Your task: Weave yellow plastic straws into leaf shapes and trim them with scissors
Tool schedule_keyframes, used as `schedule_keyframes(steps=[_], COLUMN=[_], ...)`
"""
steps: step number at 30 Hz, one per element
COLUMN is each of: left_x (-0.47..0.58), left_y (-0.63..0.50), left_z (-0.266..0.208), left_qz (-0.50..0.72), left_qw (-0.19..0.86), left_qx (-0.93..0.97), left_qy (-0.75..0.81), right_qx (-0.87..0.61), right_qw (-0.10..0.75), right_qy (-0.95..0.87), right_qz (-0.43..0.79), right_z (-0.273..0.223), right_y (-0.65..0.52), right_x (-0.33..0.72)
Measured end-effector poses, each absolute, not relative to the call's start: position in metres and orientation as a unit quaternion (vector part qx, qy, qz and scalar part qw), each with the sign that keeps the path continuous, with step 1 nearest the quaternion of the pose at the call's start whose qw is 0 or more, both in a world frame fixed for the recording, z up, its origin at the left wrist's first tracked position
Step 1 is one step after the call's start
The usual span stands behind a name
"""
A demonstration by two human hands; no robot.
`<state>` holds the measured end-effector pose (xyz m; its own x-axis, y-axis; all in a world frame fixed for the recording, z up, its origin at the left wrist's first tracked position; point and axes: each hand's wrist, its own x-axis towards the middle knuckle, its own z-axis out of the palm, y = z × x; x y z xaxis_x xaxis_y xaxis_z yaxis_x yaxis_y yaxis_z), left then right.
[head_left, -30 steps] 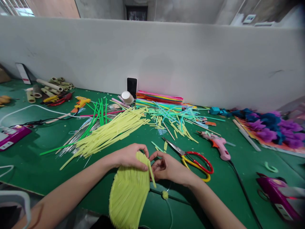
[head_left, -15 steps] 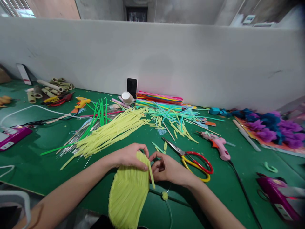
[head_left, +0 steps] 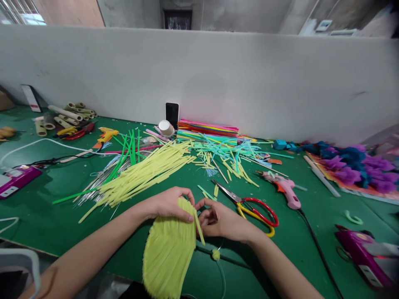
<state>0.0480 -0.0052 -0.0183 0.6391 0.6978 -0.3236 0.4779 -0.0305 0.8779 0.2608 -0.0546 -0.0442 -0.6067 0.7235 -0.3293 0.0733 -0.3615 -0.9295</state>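
My left hand (head_left: pixel 176 204) grips the top of a fan-shaped piece made of yellow-green pipe cleaners (head_left: pixel 168 253), thumb across its front. At its right edge, my right hand (head_left: pixel 215 220) is closed with bent fingers around a short yellow-green pipe cleaner (head_left: pixel 199 228) that slants down along the edge. The exact pinch point is partly hidden by the fingers. Below my right hand, a dark green stem with a small yellow-green knot (head_left: pixel 215 254) sticks out from behind the fan. Red-and-yellow-handled scissors (head_left: pixel 240 201) lie just right of my right hand, blades slightly apart.
Yellow-green pipe cleaners (head_left: pixel 146 172) lie heaped beyond my left hand, with coloured bundles (head_left: pixel 208 128) behind. A pink glue gun (head_left: pixel 288 191) trails its cord at right. Farther out are a yellow glue gun (head_left: pixel 107 135), bamboo tubes (head_left: pixel 71 115), a white cup (head_left: pixel 166 128) and purple-blue flowers (head_left: pixel 349 166).
Almost nothing differs. The lower end of the short pipe cleaner has swung slightly to the right, and both hands keep their places on the fan.
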Motion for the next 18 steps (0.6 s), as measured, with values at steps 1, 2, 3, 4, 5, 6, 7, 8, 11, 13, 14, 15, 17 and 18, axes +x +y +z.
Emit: schedule_keyframes(steps=[1, 2, 3, 4, 5, 6, 7, 8, 11, 13, 14, 15, 17, 18], left_x=[0.048, 0.047, 0.047, 0.046, 0.046, 0.046, 0.045, 0.045, 0.046, 0.046, 0.046, 0.046, 0.046, 0.047], left_y=[-0.005, -0.005, -0.005, -0.005, -0.005, -0.004, -0.004, -0.004, -0.004, -0.004, -0.005, -0.005, -0.006, -0.006], left_z=[-0.018, -0.017, -0.017, -0.017, -0.017, -0.018, -0.018, -0.019, -0.019, -0.019, -0.018, -0.018, -0.017, -0.017], left_qz=[0.1, 0.102, 0.105, 0.108, 0.111, 0.112, 0.114, 0.116, 0.125, 0.131, 0.132, 0.133, 0.134, 0.132], left_qw=[0.558, 0.555, 0.553, 0.553, 0.555, 0.558, 0.561, 0.562, 0.557, 0.553, 0.553, 0.554, 0.56, 0.566], left_qx=[0.713, 0.714, 0.715, 0.716, 0.715, 0.714, 0.713, 0.713, 0.716, 0.719, 0.722, 0.724, 0.721, 0.716], left_qy=[0.414, 0.414, 0.414, 0.413, 0.411, 0.408, 0.405, 0.403, 0.401, 0.399, 0.395, 0.389, 0.385, 0.387], right_qx=[-0.378, -0.377, -0.381, -0.389, -0.4, -0.41, -0.42, -0.427, -0.438, -0.443, -0.445, -0.446, -0.446, -0.444], right_qw=[0.222, 0.222, 0.224, 0.226, 0.228, 0.23, 0.231, 0.233, 0.236, 0.241, 0.244, 0.246, 0.246, 0.246], right_qy=[-0.515, -0.508, -0.502, -0.498, -0.495, -0.492, -0.488, -0.485, -0.477, -0.471, -0.469, -0.467, -0.467, -0.468], right_qz=[0.737, 0.742, 0.743, 0.741, 0.737, 0.733, 0.729, 0.727, 0.725, 0.723, 0.723, 0.722, 0.723, 0.724], right_z=[-0.041, -0.039, -0.036, -0.035, -0.034, -0.033, -0.033, -0.034, -0.035, -0.035, -0.035, -0.035, -0.035, -0.036], right_y=[-0.054, -0.054, -0.054, -0.054, -0.054, -0.054, -0.054, -0.054, -0.054, -0.054, -0.055, -0.055, -0.055, -0.055], right_x=[0.261, 0.262, 0.262, 0.261, 0.26, 0.259, 0.257, 0.256, 0.253, 0.252, 0.251, 0.251, 0.251, 0.251])
